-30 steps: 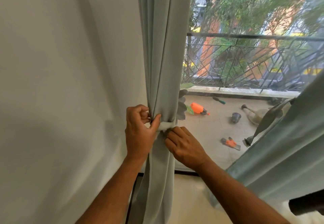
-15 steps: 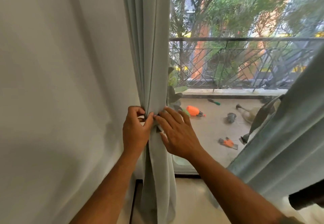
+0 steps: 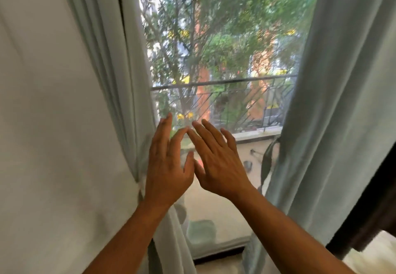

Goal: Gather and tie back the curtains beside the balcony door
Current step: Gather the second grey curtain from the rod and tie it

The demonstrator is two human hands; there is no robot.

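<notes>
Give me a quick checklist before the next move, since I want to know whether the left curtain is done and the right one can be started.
1. Left hand free, fingers straight: ok.
2. Right hand free, fingers spread: ok.
3. Left curtain cinched in against the wall: ok.
4. Tie on it secure: cannot tell, the left hand covers that spot.
5. Right curtain tied back: not ok, it hangs loose.
6. Glass between the curtains uncovered, balcony railing showing: ok.
</notes>
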